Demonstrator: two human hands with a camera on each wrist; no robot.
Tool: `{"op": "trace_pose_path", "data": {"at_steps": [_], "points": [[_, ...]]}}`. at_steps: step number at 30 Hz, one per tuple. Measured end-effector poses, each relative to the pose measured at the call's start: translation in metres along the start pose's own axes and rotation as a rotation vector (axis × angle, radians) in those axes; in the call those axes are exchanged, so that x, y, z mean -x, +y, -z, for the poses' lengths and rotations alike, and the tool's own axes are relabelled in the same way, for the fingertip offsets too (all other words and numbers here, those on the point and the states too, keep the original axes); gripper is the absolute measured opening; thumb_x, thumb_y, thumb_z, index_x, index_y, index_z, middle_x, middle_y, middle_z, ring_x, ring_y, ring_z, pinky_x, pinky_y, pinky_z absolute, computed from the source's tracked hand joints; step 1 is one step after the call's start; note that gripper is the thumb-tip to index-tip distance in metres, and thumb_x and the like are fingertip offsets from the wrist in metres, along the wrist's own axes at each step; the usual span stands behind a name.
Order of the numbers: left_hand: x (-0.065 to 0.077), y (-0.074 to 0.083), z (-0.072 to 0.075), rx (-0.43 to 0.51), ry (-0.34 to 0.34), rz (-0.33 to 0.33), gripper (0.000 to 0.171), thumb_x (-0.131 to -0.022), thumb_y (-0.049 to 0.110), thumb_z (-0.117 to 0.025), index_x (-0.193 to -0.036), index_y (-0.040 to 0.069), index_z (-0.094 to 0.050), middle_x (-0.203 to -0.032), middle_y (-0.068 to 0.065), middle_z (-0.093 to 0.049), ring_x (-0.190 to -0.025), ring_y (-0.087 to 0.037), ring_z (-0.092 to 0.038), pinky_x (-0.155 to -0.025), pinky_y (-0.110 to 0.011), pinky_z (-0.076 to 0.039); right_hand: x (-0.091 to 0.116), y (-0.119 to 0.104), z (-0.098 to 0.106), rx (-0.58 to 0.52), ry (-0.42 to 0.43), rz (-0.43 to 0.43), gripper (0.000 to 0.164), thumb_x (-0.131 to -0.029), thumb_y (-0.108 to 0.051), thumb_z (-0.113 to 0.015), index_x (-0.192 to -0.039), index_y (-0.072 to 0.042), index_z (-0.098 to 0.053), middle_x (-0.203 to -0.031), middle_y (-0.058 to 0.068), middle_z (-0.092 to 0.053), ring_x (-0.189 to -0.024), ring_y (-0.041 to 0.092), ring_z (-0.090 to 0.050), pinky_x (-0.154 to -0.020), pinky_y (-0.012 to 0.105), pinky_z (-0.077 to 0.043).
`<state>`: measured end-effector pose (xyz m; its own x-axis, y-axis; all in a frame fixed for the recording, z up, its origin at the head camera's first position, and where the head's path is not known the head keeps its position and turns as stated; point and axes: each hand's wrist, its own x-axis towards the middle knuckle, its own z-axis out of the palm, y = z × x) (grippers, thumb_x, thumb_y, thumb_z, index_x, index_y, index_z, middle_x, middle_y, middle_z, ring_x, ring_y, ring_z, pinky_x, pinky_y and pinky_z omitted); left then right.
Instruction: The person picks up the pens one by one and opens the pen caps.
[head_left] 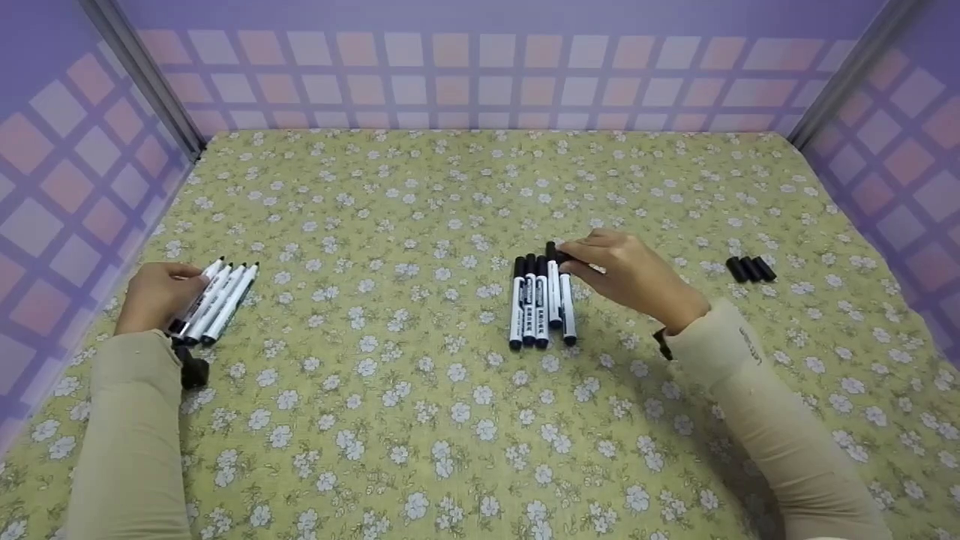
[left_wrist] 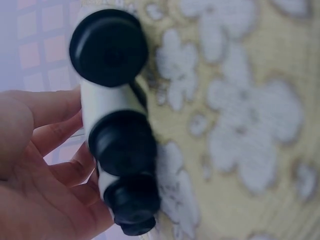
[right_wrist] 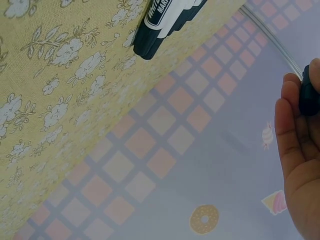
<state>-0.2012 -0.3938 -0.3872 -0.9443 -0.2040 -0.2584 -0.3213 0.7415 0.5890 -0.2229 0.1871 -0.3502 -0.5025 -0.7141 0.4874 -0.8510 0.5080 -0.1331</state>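
Observation:
On the left, a row of uncapped white markers (head_left: 217, 304) lies slanted on the cloth, black tips pointing away. My left hand (head_left: 159, 294) rests along their left side; in the left wrist view its fingers (left_wrist: 57, 107) lie against the white barrels, below the black end plugs (left_wrist: 109, 47). Right of centre, several white markers (head_left: 529, 315) lie side by side, four showing black caps. Over the far end of the rightmost marker (head_left: 568, 311), my right hand (head_left: 626, 274) pinches a black cap (right_wrist: 307, 97). The fingers hide that marker's tip.
Three loose black caps (head_left: 751, 268) lie together at the right. A floral yellow cloth (head_left: 420, 420) covers the table. Purple checked panels (head_left: 495, 67) stand at the back and both sides, with grey posts (head_left: 142, 71) in the corners.

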Motion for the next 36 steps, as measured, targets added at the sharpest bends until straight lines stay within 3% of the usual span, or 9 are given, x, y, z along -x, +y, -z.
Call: {"op": "trace_pose_path", "data": {"at_steps": [5,10,17,28,32,36], "points": [[-0.0006,0.0006,0.0014,0.01,-0.015,0.006,0.054,-0.098,0.028,-0.045,-0.136,-0.01,-0.045,-0.138,-0.037,-0.039,-0.065,-0.01,-0.049,-0.06,-0.028,-0.044,-0.0003,-0.0005,0.0008,-0.002,-0.003,0.002,0.023,-0.091,-0.011,-0.065,-0.11,0.001,-0.07,-0.098,0.014,-0.073,-0.079,0.023,-0.067,-0.07,0.029,-0.057],[0.0009,0.0,0.001,0.003,-0.001,-0.008,0.053,-0.097,0.028,-0.044,-0.134,-0.01,-0.047,-0.135,-0.037,-0.042,-0.075,-0.012,-0.052,-0.064,-0.026,-0.044,-0.001,-0.0002,-0.0002,0.001,-0.004,0.008,0.023,-0.091,-0.012,-0.066,-0.108,0.002,-0.071,-0.096,0.014,-0.073,-0.079,0.023,-0.068,-0.07,0.029,-0.057],[0.0015,0.0,0.0013,0.009,0.003,-0.014,0.054,-0.098,0.031,-0.044,-0.134,-0.01,-0.047,-0.136,-0.035,-0.042,-0.076,-0.011,-0.051,-0.065,-0.025,-0.043,-0.0013,-0.0005,-0.0003,-0.005,0.002,0.011,0.022,-0.09,-0.011,-0.066,-0.108,0.001,-0.071,-0.096,0.014,-0.073,-0.078,0.023,-0.067,-0.07,0.028,-0.057],[0.0037,-0.0015,0.002,0.018,0.02,-0.02,0.059,-0.098,0.036,-0.042,-0.134,-0.01,-0.046,-0.133,-0.035,-0.045,-0.059,-0.009,-0.047,-0.062,-0.03,-0.043,-0.0021,-0.0013,-0.0002,-0.005,0.016,0.029,0.022,-0.09,-0.01,-0.066,-0.109,0.001,-0.071,-0.097,0.014,-0.073,-0.079,0.022,-0.068,-0.071,0.026,-0.057],[0.0072,0.0014,0.002,0.004,0.047,-0.049,0.059,-0.098,0.036,-0.041,-0.133,-0.012,-0.047,-0.133,-0.036,-0.045,-0.081,-0.021,-0.052,-0.073,-0.032,-0.042,-0.002,-0.0017,-0.0005,-0.002,0.025,0.032,0.022,-0.09,-0.009,-0.066,-0.109,0.001,-0.071,-0.098,0.014,-0.073,-0.081,0.022,-0.069,-0.072,0.026,-0.057],[0.0091,0.0039,0.0007,0.015,0.055,-0.066,0.059,-0.099,0.035,-0.04,-0.132,-0.013,-0.047,-0.133,-0.036,-0.045,-0.104,-0.036,-0.049,-0.084,-0.041,-0.043,-0.0022,-0.0016,-0.001,0.005,0.023,0.03,0.023,-0.09,-0.01,-0.066,-0.11,0.0,-0.071,-0.099,0.014,-0.073,-0.082,0.022,-0.069,-0.073,0.027,-0.057]]}}
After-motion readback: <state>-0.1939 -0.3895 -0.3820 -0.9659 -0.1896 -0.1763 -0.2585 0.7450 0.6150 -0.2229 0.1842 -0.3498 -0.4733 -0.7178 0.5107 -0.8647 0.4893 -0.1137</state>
